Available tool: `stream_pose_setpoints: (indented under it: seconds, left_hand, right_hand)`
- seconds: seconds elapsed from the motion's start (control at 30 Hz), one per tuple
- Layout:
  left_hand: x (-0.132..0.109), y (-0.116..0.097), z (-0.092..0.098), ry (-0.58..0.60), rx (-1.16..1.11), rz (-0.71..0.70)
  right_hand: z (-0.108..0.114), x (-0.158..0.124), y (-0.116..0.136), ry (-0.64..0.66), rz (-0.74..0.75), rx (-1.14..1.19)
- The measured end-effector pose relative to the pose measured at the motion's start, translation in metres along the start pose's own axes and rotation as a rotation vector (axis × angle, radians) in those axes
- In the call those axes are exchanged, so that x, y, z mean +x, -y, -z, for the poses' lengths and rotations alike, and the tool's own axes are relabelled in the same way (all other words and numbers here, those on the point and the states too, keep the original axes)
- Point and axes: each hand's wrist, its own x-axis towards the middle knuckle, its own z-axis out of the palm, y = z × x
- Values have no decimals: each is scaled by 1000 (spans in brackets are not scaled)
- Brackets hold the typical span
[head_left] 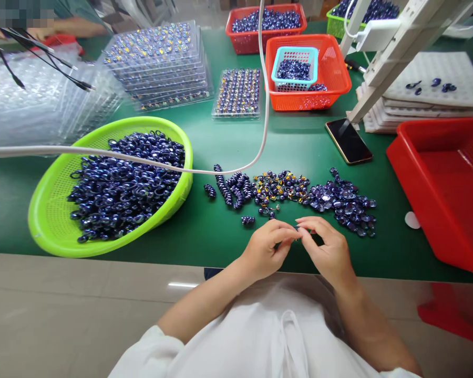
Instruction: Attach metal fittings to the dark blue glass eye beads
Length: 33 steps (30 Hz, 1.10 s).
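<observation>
My left hand (271, 247) and my right hand (328, 247) meet fingertip to fingertip near the table's front edge. Both are closed in a pinch on a small dark blue part (297, 228), mostly covered by the fingers, so its exact kind is hidden. Just beyond them lies a pile of small shiny pieces with yellow-orange parts (279, 186). Right of that pile are loose dark purple-blue glossy caps (350, 207). Stacked rows of dark ring-like pieces (238, 189) lie to the left, and a short stack (248, 221) sits nearer my left hand.
A tilted lime-green basket (43, 220) full of dark rings stands left. A white cable (266, 105) hangs across the view. Behind are clear trays (236, 94), an orange basket (333, 63) and a phone (349, 140). A red bin (421, 184) stands right. Another person's arm (74, 27) shows far left.
</observation>
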Motion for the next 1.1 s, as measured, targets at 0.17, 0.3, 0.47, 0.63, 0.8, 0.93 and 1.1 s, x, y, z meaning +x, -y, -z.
stream_pose_setpoints:
  seconds: [0.17, 0.3, 0.47, 0.63, 0.8, 0.93, 1.1]
  left_hand:
    - [-3, 3, -1, 48, 17, -39]
    - [-5, 6, -1, 173, 9, -72]
    - [-6, 4, -1, 160, 52, 18]
    - [-5, 2, -4, 104, 32, 185]
    - [-2, 3, -11, 69, 87, 207]
    - [-1, 4, -13, 48, 140, 198]
    - [2, 4, -14, 17, 215, 162]
  right_hand:
    - [2, 5, -1, 22, -61, 2]
    - [5, 9, 0, -8, -143, -16]
    - [4, 9, 1, 1, -166, -30]
    - [3, 2, 3, 24, -219, -19]
    - [0, -3, 4, 40, -207, 51]
    - [0, -3, 3, -11, -100, -3]
    - [0, -3, 2, 29, 141, -50]
